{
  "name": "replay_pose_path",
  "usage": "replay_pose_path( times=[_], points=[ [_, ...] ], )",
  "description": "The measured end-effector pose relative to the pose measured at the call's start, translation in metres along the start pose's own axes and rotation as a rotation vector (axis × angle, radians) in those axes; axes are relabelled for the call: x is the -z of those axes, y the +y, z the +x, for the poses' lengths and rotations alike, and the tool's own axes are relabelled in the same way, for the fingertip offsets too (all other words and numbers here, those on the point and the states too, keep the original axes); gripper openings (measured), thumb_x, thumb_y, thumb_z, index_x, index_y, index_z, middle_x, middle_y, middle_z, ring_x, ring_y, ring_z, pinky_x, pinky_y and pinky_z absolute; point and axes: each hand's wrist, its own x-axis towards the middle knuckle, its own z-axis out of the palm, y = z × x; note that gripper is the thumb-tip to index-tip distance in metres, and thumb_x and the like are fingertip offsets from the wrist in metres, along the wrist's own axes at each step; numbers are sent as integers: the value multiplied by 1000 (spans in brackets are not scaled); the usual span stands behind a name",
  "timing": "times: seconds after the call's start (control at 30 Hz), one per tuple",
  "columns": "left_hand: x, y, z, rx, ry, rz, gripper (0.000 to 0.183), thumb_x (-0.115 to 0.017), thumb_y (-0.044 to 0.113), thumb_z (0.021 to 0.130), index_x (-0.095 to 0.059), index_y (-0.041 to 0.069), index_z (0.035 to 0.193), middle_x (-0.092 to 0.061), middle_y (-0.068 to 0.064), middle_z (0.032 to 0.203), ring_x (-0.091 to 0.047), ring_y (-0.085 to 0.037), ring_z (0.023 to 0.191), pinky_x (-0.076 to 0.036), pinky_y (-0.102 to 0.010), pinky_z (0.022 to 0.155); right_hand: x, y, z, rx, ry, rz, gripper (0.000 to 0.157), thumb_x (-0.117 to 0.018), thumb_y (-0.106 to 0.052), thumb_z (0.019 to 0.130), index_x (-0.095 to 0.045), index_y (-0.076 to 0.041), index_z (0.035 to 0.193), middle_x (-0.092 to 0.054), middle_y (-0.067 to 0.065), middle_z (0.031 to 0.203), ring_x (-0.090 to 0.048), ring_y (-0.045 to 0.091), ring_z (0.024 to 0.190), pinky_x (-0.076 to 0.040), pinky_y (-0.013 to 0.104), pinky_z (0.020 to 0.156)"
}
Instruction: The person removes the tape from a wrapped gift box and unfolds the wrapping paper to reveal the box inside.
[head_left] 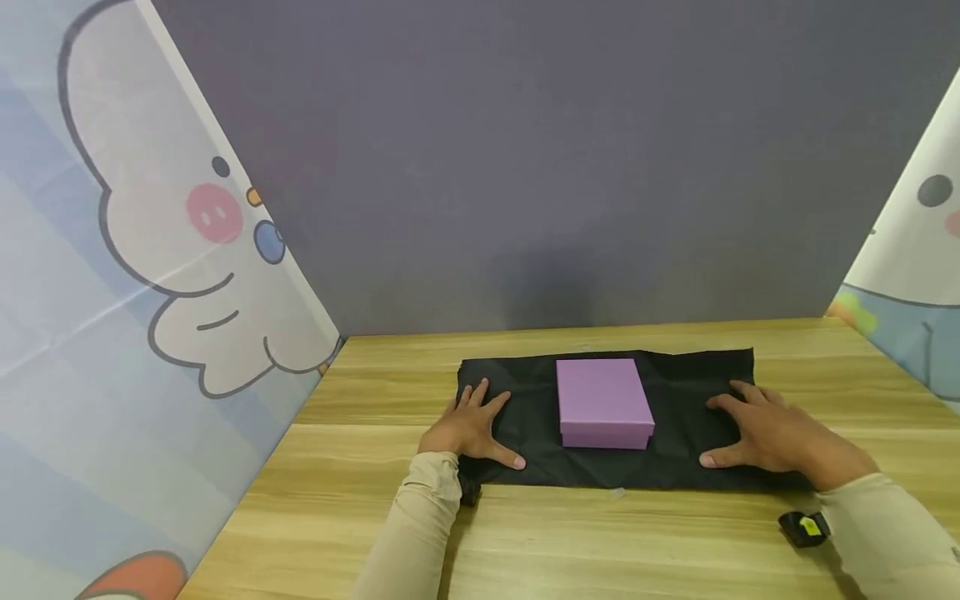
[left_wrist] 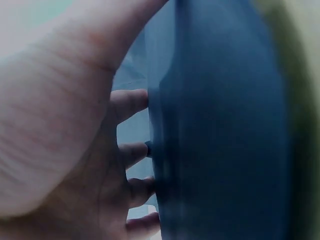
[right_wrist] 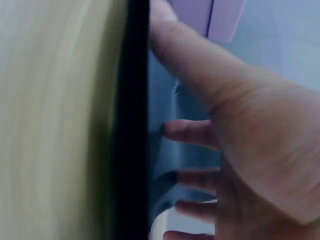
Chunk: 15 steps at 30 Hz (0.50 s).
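Observation:
A lidded purple box [head_left: 603,396] sits on a black sheet [head_left: 678,392] spread over the wooden table. On the sheet's left end, my left hand [head_left: 468,429] lies with fingers spread, fingertips touching it. My right hand [head_left: 772,433] rests at the right end, thumb and fingers apart, fingertips on the sheet. Both hands stay clear of the box. In the left wrist view, the fingers [left_wrist: 134,102] meet the dark sheet. The right wrist view shows the thumb [right_wrist: 195,55] near the sheet, with a purple box corner [right_wrist: 227,20] beyond.
The wooden table [head_left: 360,467] extends around the sheet. A grey panel [head_left: 562,167] stands behind it, and cartoon-printed curtains [head_left: 135,350] flank both sides. A small black device with a yellow label [head_left: 806,528] is by the right wrist.

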Motion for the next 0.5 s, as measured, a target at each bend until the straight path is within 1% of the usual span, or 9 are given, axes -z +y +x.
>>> replay_pose_path(
  times=[0.07, 0.1, 0.17, 0.27, 0.4, 0.5],
  points=[
    [0, 0, 1, 1, -4, 5, 113, -79, 69, 71, -24, 29, 162, -2, -11, 167, -4, -40, 151, -10, -58, 118, -3, 3, 0, 36, 0, 61, 94, -80, -62, 74, -52, 2, 137, -31, 45, 142, -31, 73, 121, -34, 79, 85],
    [0, 0, 2, 2, -6, 7, 113, -79, 69, 71, -24, 29, 161, -2, -11, 167, -4, -39, 151, -10, -58, 118, -4, 4, 1, 50, -13, 87, 95, -81, -59, 75, -49, 3, 139, -27, 47, 143, -29, 74, 122, -32, 80, 87],
    [0, 0, 2, 5, -8, 8, 113, -79, 69, 71, -25, 29, 161, -2, -11, 167, -4, -39, 151, -10, -58, 118, -4, 6, 3, 75, -39, 105, 99, -81, -55, 77, -43, 6, 144, -25, 49, 144, -28, 76, 121, -30, 80, 88],
    [0, 0, 3, 6, -5, 9, 113, -79, 70, 71, -25, 29, 161, -3, -11, 167, -4, -39, 151, -10, -58, 118, 1, 8, 6, 28, -95, 50, 108, -76, -64, 76, -36, 4, 150, -23, 47, 146, -27, 76, 121, -29, 84, 82],
    [0, 0, 3, 8, -18, 22, 112, -78, 70, 71, -25, 30, 161, -4, -11, 167, -4, -40, 151, -11, -58, 118, 4, 9, 9, -44, -150, -11, 112, -71, -73, 74, -35, 0, 151, -20, 44, 148, -26, 75, 122, -28, 88, 75],
    [1, 0, 3, 0, -22, 39, 112, -77, 71, 72, -25, 30, 161, -6, -11, 167, -5, -40, 151, -12, -58, 118, 5, 10, 10, -30, -146, -14, 112, -73, -71, 74, -37, 4, 150, -18, 47, 147, -27, 75, 121, -32, 84, 78]
  ],
)
